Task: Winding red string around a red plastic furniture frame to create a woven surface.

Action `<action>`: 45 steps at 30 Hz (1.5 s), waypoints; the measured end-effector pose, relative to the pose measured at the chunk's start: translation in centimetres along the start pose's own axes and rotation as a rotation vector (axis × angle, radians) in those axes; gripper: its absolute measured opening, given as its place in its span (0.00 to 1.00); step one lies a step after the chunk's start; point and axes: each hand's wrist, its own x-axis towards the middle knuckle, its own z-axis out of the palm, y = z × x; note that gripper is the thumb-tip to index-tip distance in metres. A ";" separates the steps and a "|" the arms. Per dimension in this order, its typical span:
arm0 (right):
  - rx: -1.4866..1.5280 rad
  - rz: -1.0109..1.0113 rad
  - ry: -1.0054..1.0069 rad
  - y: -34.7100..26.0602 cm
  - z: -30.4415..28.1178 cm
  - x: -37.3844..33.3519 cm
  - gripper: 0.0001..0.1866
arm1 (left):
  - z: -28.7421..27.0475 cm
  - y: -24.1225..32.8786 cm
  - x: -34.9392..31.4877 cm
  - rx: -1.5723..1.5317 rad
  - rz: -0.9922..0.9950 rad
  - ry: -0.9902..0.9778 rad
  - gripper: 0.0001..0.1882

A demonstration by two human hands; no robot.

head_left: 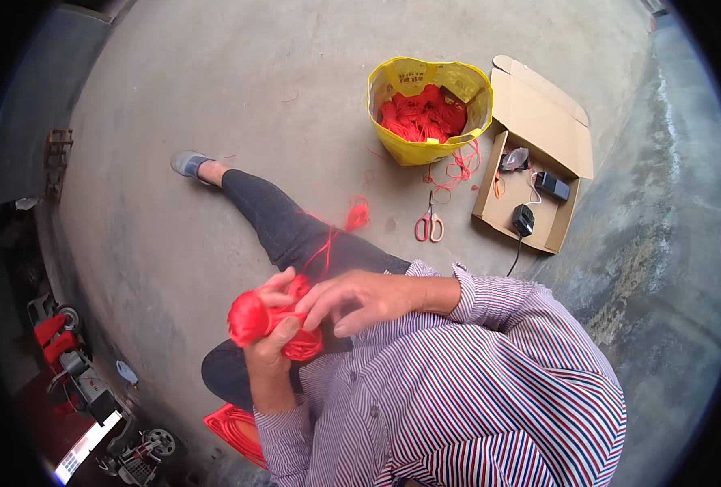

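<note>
My left hand is wrapped round a bundle of red cord, thumb in front and fingers behind. My right hand reaches across from the right with bent fingers, their tips at the bundle's right side; they seem to grip cord there, though the fingertips are partly hidden. Thin red strands run up from the bundle over my dark trouser leg to a loose, blurred tuft of red cord beyond the leg.
Ahead stands a yellow bag with red cord skeins inside. Loose strands trail beside it, near scissors. An open cardboard box at right holds a black adapter and a dark device. Wheeled equipment stands at far left.
</note>
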 end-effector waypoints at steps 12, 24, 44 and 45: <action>-0.270 0.550 0.867 10.0 -17.5 -3.7 0.14 | -13.2 3.1 -12.3 0.227 0.154 0.850 0.08; -1.371 0.708 0.316 24.7 -19.7 -1.2 0.11 | -12.2 -3.6 -15.7 1.190 -0.157 1.047 0.11; 0.086 0.231 1.792 9.9 -26.1 -25.8 0.09 | -12.2 -3.7 -14.8 1.285 -0.126 1.066 0.16; 0.167 0.062 1.873 9.4 -26.1 -25.7 0.09 | -12.6 -3.8 -15.0 1.307 -0.118 1.050 0.16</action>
